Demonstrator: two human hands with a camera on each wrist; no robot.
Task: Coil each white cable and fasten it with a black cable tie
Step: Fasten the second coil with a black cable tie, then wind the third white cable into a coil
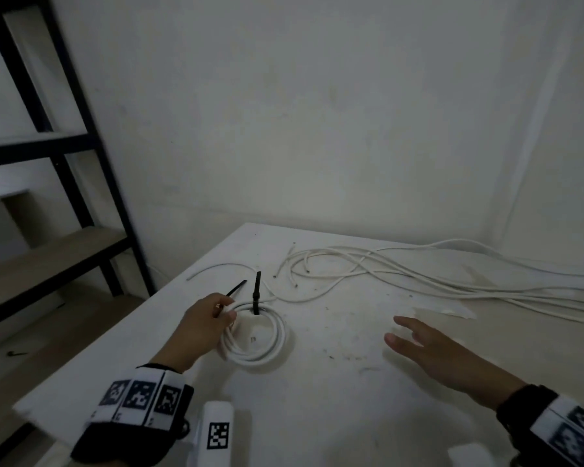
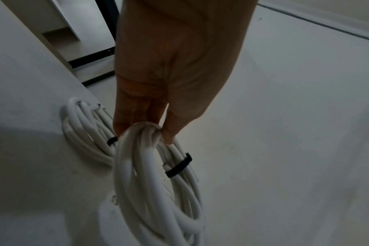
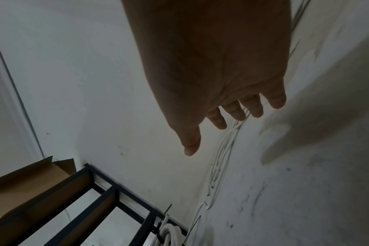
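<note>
On the white table (image 1: 317,416) my left hand (image 1: 228,311) pinches the rim of a coiled white cable (image 1: 267,348). In the left wrist view this coil (image 2: 158,191) tilts up from the fingers (image 2: 120,126) and carries a black cable tie (image 2: 179,166). A second tied coil (image 2: 82,129) lies flat behind it. Two black tie tails (image 1: 256,291) stick up by the coils. My right hand (image 1: 394,329) hovers over the table with fingers spread, holding nothing. Loose white cables (image 1: 402,274) sprawl at the back right, seen beyond my right hand (image 3: 206,138) as a bundle of cables (image 3: 221,158).
A black metal shelf (image 1: 68,156) with wooden boards stands left of the table, with a cardboard box (image 3: 32,179) on it. The table's left edge (image 1: 122,332) runs close to my left hand. A white tagged block (image 1: 218,429) sits at the near edge. Walls close the back and right.
</note>
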